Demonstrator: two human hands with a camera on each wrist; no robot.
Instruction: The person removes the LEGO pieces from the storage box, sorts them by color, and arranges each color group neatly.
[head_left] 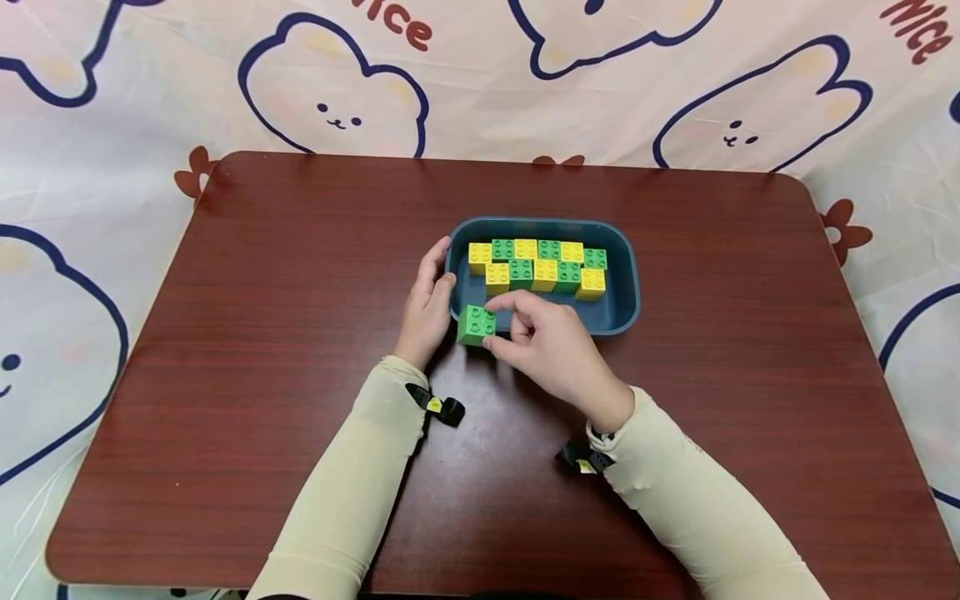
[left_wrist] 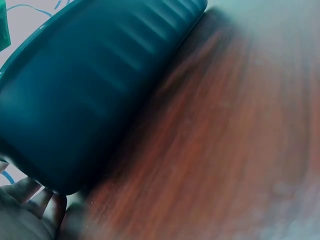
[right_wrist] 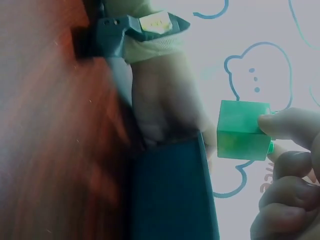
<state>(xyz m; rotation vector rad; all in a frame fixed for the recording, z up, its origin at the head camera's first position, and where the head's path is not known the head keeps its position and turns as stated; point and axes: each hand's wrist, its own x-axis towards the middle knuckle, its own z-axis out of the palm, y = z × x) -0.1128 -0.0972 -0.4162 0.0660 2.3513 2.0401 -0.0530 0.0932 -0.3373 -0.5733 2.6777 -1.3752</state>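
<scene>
Green, seemingly hard plastic: the studded block (head_left: 475,327) is pinched between the thumb and index finger of your right hand (head_left: 558,354), studs upward, just to the right of your left hand (head_left: 426,312). From the right wrist view it appears raised above the near rim and apart from it. Expect a light, stiff piece, unlikely to break; its smooth faces may slip or twist under a two-point pinch. Best hold is low on two opposite side walls, pads flat, clear of the studs. Your left hand lies against the left end of the blue tray (head_left: 621,292), fingers fairly straight; whether the thumb hooks the rim cannot be told. Inside the tray, beyond your right hand, yellow and green blocks (head_left: 545,273) stand in two rows, six far and five near. Beneath both hands is the brown wood-grain table (head_left: 262,375). Black wrist units (head_left: 583,460) sit at your pale sleeves (head_left: 360,467); printed cloth (head_left: 480,92) hangs well beyond your hands.
</scene>
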